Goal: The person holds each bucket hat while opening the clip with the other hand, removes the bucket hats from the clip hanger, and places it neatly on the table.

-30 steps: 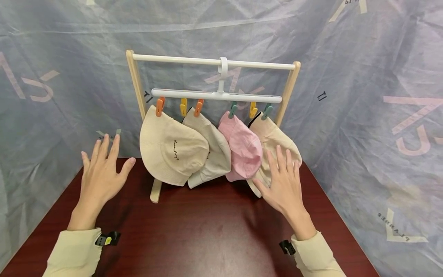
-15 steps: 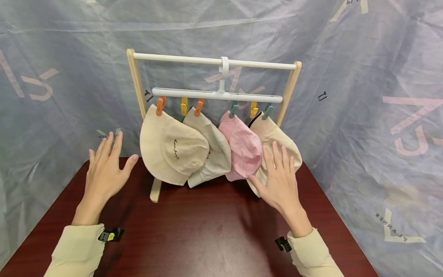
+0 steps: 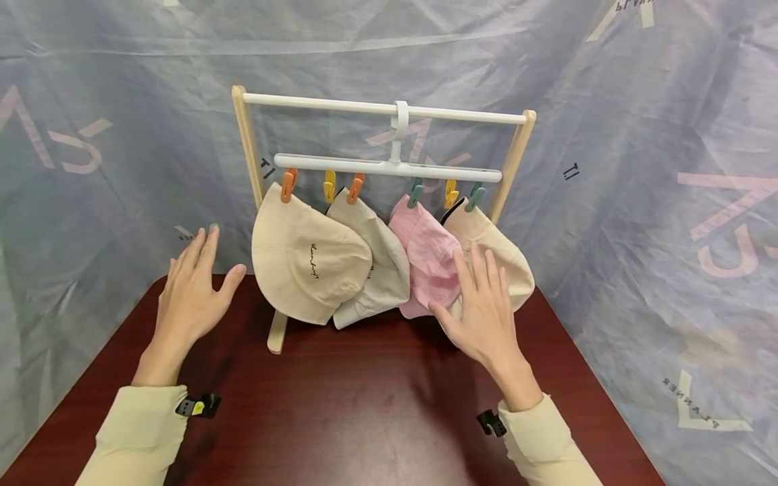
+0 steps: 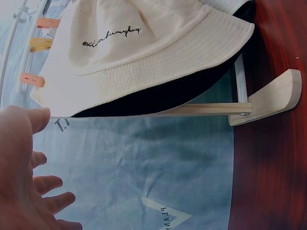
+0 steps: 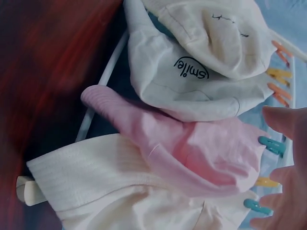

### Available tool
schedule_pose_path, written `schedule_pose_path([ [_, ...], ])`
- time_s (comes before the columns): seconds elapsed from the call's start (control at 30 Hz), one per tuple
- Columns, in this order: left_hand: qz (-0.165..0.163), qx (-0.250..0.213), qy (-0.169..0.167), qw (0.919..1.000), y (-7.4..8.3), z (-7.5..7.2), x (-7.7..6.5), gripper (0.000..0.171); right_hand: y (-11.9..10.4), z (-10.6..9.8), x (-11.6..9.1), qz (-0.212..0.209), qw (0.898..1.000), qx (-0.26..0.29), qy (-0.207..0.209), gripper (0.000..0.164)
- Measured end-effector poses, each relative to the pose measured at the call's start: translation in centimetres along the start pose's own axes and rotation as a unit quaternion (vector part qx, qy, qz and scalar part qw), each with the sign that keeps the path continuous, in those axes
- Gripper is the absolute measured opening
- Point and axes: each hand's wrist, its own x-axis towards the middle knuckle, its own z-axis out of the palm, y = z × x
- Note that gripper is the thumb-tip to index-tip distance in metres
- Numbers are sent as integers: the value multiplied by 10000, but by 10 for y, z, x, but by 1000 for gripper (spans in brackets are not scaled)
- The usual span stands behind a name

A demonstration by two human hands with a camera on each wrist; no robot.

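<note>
Bucket hats hang by clips from a white hanger (image 3: 365, 166). Leftmost is a cream bucket hat (image 3: 328, 250) with dark script, held by an orange clip (image 3: 288, 185). Partly behind it hangs a pale grey bucket hat (image 5: 177, 72), marked "smile". A pink bucket hat (image 3: 425, 253) comes next to it, on a green clip (image 3: 415, 194). At the right is another cream bucket hat (image 3: 516, 270), partly hidden by my right hand (image 3: 483, 317). That hand's fingers are spread, holding nothing. My left hand (image 3: 191, 297), also spread, hovers left of the script hat.
A rack with a white rail (image 3: 328, 103) and wooden posts carries the hanger; its wooden foot (image 3: 277, 332) rests on the dark red table (image 3: 352, 405). Yellow clips (image 3: 450, 194) also hang from the hanger. Grey fabric (image 3: 638, 202) surrounds the table at the back and sides.
My right hand has drifted left, overlapping the pink hat's edge in the head view. My left hand has shifted slightly right. The hats and rack appear slightly shifted right with the camera's movement.
</note>
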Motion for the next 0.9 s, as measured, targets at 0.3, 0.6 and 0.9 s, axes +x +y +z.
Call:
schedule_pose_path([
  [0.3,-171,-292,-250,9991,7,0,8,79,-8,-3,13,-84,9992,376,104,91],
  [0.6,-55,-898,-27,9959,10,5,15,74,-20,-4,31,85,9923,1228,109,86],
  [0.9,-64,-1460,119,9892,9,7,17,71,-32,-2,48,-1,9813,1924,101,79],
])
